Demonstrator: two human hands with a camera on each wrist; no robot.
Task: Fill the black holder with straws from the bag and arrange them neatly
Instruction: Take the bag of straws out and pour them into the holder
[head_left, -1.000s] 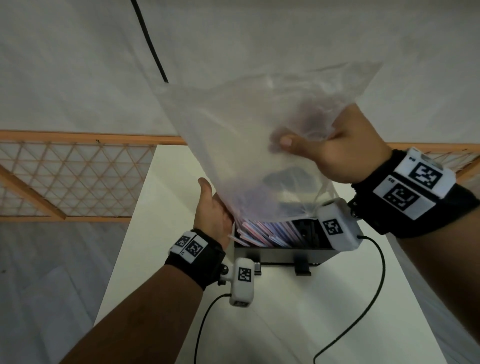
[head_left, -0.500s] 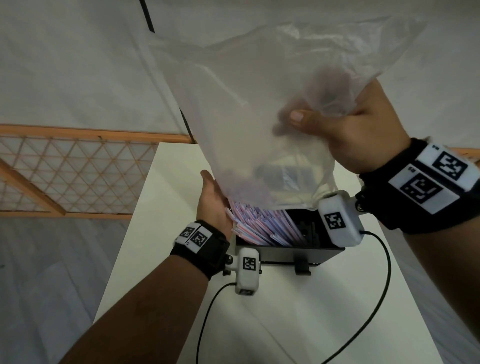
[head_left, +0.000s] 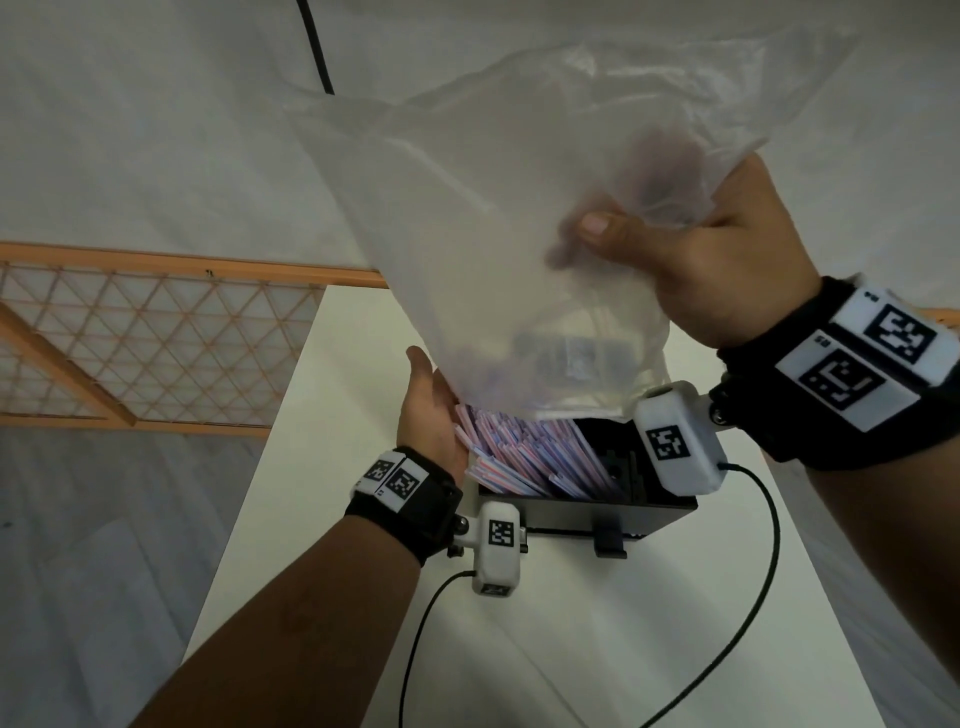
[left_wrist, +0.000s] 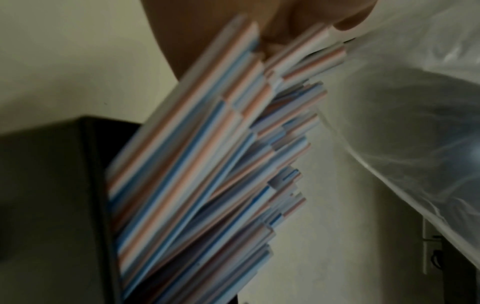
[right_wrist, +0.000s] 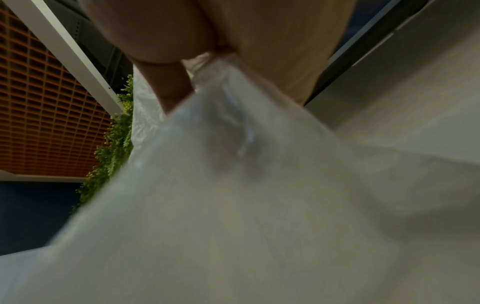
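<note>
A clear plastic bag (head_left: 467, 234) hangs upside down over the black holder (head_left: 623, 514) on the white table (head_left: 571, 649). My right hand (head_left: 717, 260) grips the bag's crumpled upper end (right_wrist: 259, 205), thumb in front. Striped pink, blue and white straws (head_left: 530, 457) lean in a slanted heap in the holder's left part, tops jutting over its left rim. My left hand (head_left: 431, 415) rests flat against those straw tops, its fingers hidden behind the bag. The left wrist view shows the straws (left_wrist: 194, 164) rising from the holder (left_wrist: 46, 185) to my palm, bag (left_wrist: 402, 123) alongside.
An orange wooden lattice (head_left: 130, 338) stands beyond the table's left edge. A black cable (head_left: 314, 47) hangs on the back wall. Wrist camera cables (head_left: 753, 597) trail over the table in front of the holder. The holder's right part holds no straws.
My right hand has lifted the bag higher, and more of the straws now show below its mouth in the holder. My left hand stays against the straws.
</note>
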